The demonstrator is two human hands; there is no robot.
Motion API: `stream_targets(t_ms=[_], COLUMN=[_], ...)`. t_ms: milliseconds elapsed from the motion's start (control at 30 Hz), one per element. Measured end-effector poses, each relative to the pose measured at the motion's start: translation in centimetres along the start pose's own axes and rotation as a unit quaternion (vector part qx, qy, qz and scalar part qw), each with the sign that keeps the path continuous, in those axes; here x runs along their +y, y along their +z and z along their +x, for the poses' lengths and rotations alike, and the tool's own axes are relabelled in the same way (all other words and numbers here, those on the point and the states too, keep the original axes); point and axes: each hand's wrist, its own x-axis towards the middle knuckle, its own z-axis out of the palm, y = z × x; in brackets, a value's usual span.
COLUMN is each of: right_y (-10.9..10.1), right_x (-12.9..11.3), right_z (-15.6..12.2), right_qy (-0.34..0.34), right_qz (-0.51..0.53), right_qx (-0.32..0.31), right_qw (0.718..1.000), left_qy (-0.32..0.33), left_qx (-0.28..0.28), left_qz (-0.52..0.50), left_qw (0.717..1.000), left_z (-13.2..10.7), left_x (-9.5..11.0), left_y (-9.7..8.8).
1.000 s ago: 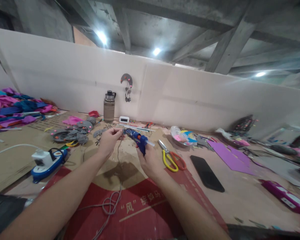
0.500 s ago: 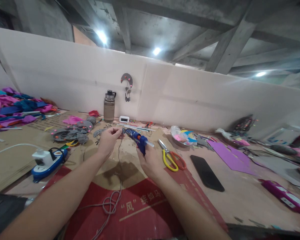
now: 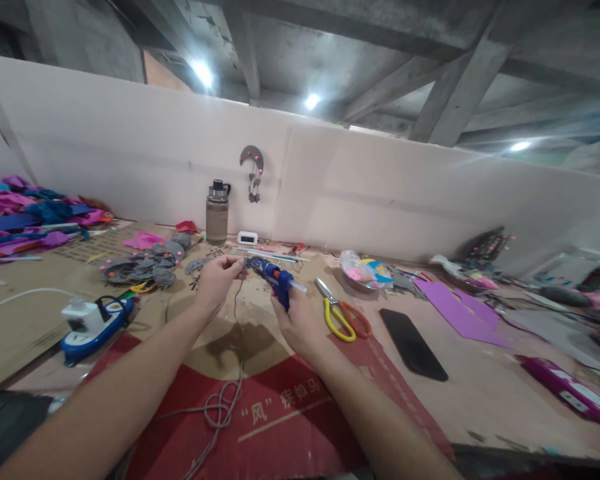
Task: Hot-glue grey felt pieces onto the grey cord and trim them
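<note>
My right hand (image 3: 300, 320) is wrapped round the handle of a blue glue gun (image 3: 275, 277), whose nozzle points left. A clear glue stick (image 3: 296, 287) juts from the gun's back. My left hand (image 3: 219, 277) is pinched shut right at the nozzle tip, holding a small piece that I cannot make out. A grey cord (image 3: 223, 400) hangs from the gun and loops on the red printed cardboard (image 3: 280, 427) below my arms.
Yellow-and-orange scissors (image 3: 341, 317) and a black phone (image 3: 413, 343) lie right of my hands. Grey felt pieces (image 3: 140, 267), a blue-white power strip (image 3: 90, 323) and coloured fabric (image 3: 30, 213) sit left. A water bottle (image 3: 217, 212) stands by the white partition. Purple sheets (image 3: 460, 313) lie right.
Hardly anything has moved: both hands stay together at the glue gun's nozzle, and the view has shifted very slightly.
</note>
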Motion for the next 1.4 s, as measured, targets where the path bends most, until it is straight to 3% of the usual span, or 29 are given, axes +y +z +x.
stream_targets(t_ms=[167, 300, 500, 567, 667, 733, 833, 900, 1000, 1067, 1233, 1400], right_y=[-0.2, 0.1, 0.7, 0.7, 0.5, 0.7, 1.8, 3.1, 4.9, 5.6, 5.2, 4.6], right_x=[0.3, 2.7, 7.1, 7.5, 6.3, 4.5, 1.4, -0.1, -1.2, -1.5, -1.9, -1.7], right_z=[0.0, 0.7, 2.7, 2.8, 2.5, 2.3, 2.8, 3.7, 5.1, 5.7, 5.4, 5.0], right_qy=[0.016, 0.113, 0.158, 0.162, 0.165, 0.149, 0.085, 0.078, 0.162, 0.191, 0.120, 0.074], right_qz=[0.046, 0.114, -0.052, -0.122, -0.174, -0.155, -0.014, 0.129, 0.339, 0.384, 0.237, 0.168], right_qx=[0.006, 0.032, -0.026, -0.003, 0.055, 0.055, 0.061, 0.051, 0.007, 0.006, 0.093, 0.108], right_qw=[0.999, 0.986, 0.986, 0.979, 0.969, 0.975, 0.994, 0.987, 0.927, 0.903, 0.960, 0.977], left_qy=[-0.011, 0.003, 0.069, 0.102, 0.182, 0.237, 0.286, 0.295, 0.278, 0.247, 0.129, 0.094], left_qx=[-0.005, 0.001, 0.025, 0.031, 0.050, 0.036, 0.008, 0.002, 0.004, 0.009, 0.007, -0.017], left_qz=[-0.029, -0.010, 0.108, 0.154, 0.222, 0.268, 0.316, 0.326, 0.320, 0.300, 0.193, 0.149], left_qw=[0.999, 1.000, 0.991, 0.982, 0.957, 0.933, 0.905, 0.898, 0.906, 0.921, 0.973, 0.984], left_z=[0.0, 0.4, -0.1, -0.7, -1.3, -1.5, -1.4, -1.3, -1.1, -1.0, -0.9, -0.8], left_x=[0.2, -0.1, 0.5, 1.1, 2.0, 2.3, 2.3, 2.1, 1.9, 1.9, 1.7, 1.5], left_y=[-0.1, -0.6, -0.5, -0.4, -0.3, -0.2, -0.2, -0.3, -0.5, -0.6, -0.4, -0.2])
